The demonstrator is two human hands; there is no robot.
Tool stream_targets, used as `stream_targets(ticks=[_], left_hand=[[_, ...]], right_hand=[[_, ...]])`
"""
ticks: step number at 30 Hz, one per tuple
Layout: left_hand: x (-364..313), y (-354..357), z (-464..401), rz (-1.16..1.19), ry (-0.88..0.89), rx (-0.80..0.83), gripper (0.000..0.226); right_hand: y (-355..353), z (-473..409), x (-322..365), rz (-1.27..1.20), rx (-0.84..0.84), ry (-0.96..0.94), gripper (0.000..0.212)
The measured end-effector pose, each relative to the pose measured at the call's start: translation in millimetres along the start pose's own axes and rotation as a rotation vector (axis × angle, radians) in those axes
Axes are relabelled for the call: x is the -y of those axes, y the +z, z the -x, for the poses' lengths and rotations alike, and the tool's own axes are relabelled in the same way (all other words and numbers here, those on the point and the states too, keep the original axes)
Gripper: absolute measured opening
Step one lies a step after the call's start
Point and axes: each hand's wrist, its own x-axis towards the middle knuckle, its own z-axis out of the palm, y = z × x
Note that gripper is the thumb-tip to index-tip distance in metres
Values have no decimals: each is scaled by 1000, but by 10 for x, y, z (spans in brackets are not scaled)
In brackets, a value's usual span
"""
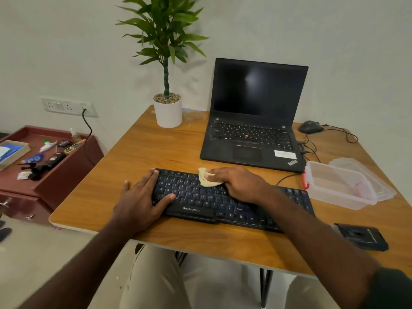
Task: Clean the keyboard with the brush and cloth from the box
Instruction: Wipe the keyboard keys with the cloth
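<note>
A black keyboard (200, 197) lies across the front of the wooden table (138, 152). My left hand (142, 197) rests flat over its left end, fingers straight, thumb on the lower keys. My right hand (238, 182) presses a small cream cloth (206, 180) onto the upper middle keys, fingers curled round it. A clear plastic box (338, 186) stands open at the right with its lid (365, 172) behind it. A black brush (362, 236) lies at the table's front right corner.
An open black laptop (254, 130) sits behind the keyboard, a mouse (310, 126) with cables to its right. A potted plant (167, 110) stands at the back left. A low red cabinet (44, 163) with small items is left of the table.
</note>
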Motion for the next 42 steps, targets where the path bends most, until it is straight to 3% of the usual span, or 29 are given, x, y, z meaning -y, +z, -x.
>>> stream_targets(ticks=[6, 16, 18, 21, 26, 31, 39, 42], left_hand=[[14, 8, -3, 0, 2, -2, 108], [15, 18, -5, -7, -3, -4, 109], [17, 26, -11, -9, 1, -6, 108], [5, 26, -4, -8, 0, 4, 107], [-7, 9, 11, -6, -14, 11, 104], [27, 27, 2, -3, -11, -22, 102], [-51, -39, 50, -98, -11, -47, 105], [-335, -43, 114, -169, 120, -77, 103]], right_hand=[[-198, 384, -326, 88, 60, 40, 61], [-506, 996, -838, 12, 78, 231, 52], [-559, 979, -852, -13, -1, 269, 47], [-438, 861, -705, -159, -257, 300, 47], [-56, 856, -529, -16, -115, 204, 57], [-224, 1147, -727, 67, -131, 316, 54], [111, 1260, -489, -40, -411, 420, 47], [106, 1142, -408, -51, -416, 400, 46]])
